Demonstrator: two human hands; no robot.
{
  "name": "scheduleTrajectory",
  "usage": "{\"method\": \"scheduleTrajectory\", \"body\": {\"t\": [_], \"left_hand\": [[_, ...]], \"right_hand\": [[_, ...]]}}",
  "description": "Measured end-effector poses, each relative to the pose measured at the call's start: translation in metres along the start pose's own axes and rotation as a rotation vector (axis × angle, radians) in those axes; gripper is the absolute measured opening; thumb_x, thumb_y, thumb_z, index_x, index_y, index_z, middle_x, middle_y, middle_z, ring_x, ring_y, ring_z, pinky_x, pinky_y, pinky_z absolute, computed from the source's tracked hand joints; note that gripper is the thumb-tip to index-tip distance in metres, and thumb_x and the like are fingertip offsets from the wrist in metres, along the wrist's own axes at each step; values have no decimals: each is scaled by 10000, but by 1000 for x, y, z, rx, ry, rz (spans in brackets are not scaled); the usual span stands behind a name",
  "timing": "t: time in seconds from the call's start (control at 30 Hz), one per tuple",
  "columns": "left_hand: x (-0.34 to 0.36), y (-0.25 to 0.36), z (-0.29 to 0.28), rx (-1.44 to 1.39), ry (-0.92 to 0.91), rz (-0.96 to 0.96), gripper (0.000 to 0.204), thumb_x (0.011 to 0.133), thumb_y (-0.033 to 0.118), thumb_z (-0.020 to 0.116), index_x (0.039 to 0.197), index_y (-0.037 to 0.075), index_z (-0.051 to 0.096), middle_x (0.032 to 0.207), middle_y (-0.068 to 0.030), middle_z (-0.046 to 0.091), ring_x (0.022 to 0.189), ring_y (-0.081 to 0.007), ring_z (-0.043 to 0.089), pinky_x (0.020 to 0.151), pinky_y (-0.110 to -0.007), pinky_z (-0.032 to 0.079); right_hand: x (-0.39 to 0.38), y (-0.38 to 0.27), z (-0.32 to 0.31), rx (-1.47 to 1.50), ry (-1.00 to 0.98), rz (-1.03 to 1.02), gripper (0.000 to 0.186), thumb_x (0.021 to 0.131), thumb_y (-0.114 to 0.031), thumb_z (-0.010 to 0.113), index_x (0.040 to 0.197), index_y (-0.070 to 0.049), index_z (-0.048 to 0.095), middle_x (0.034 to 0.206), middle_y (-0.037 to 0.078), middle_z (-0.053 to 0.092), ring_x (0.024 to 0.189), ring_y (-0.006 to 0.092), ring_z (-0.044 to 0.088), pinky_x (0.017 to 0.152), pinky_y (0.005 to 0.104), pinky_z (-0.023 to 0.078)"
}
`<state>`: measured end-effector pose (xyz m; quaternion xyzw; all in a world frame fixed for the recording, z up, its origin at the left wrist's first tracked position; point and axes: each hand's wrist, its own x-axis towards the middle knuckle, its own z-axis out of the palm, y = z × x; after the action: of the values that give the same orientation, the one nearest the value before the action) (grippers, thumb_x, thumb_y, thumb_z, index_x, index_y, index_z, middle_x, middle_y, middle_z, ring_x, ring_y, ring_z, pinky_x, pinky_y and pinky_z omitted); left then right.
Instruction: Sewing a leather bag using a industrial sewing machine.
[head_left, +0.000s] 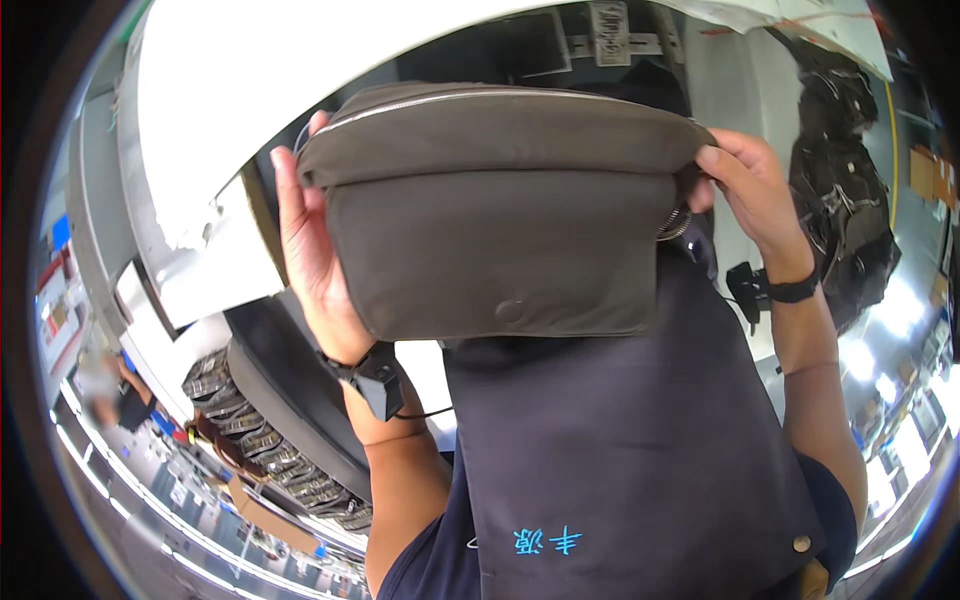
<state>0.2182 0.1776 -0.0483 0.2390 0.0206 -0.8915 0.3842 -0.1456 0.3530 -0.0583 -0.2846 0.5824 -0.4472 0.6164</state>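
A dark olive-grey flap bag [495, 225] is held up in front of me, spanning both hands. Along its upper edge runs a pale zipper line, and a round mark shows low on the flap. Supporting the left end is my left hand [312, 225], its thumb and fingers around the bag's side, partly hidden behind it. At the upper right corner, my right hand [745, 180] pinches the fabric between thumb and fingers. A metal zipper or ring [675, 224] shows just below that corner. The bag's back is out of sight.
A dark apron [620, 450] covers my front. White work surface [230, 90] curves along the upper left. Several dark bags stand in a row [270, 440] at the lower left, and more dark bags [845, 180] lie at the right. Another person [125, 395] is far left.
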Motion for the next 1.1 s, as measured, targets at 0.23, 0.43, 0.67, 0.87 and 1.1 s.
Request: {"method": "scheduleTrajectory", "body": {"t": [0.23, 0.43, 0.67, 0.87, 1.1], "left_hand": [[-1, 10, -16, 108, 88, -7, 443, 1076, 378, 557, 1398, 77, 603, 1419, -167, 627, 1327, -329, 578, 1140, -542, 443], [-3, 27, -29, 407, 149, 126, 496, 1108, 299, 494, 1517, 20, 479, 1454, -184, 600, 1346, -281, 576, 1146, -474, 454], [-13, 28, -24, 834, 314, 412, 552, 1106, 290, 498, 1559, -10, 395, 1447, -178, 590, 1314, -271, 589, 1129, -416, 445], [-20, 36, -14, 828, 297, 582, 535, 1117, 283, 460, 1549, -27, 394, 1493, -205, 533, 1370, -304, 529, 1164, -463, 399], [-18, 41, -15, 815, 233, 571, 513, 1117, 271, 462, 1526, -34, 413, 1482, -213, 534, 1374, -309, 519, 1166, -471, 391]], "right_hand": [[-4, -11, 10, -76, -29, -3, 264, 1012, -142, 648, 1172, 60, 701, 895, 47, 692, 697, 92, 623, 678, 250, 524], [-11, -13, 19, -196, -33, -220, 268, 940, -49, 731, 1185, 59, 708, 946, 72, 742, 786, 91, 668, 729, 240, 543], [-13, -10, 23, -430, 53, -534, 351, 873, -126, 809, 1202, -30, 729, 1071, 111, 768, 935, 172, 716, 817, 315, 546], [-15, -15, 18, -885, 53, -837, 484, 784, -120, 833, 1252, -96, 712, 877, 54, 664, 792, 261, 621, 718, 370, 491], [-6, -8, 19, -922, 131, -1047, 579, 622, -19, 846, 1191, -12, 741, 886, 68, 674, 760, 250, 640, 700, 377, 501]]}}
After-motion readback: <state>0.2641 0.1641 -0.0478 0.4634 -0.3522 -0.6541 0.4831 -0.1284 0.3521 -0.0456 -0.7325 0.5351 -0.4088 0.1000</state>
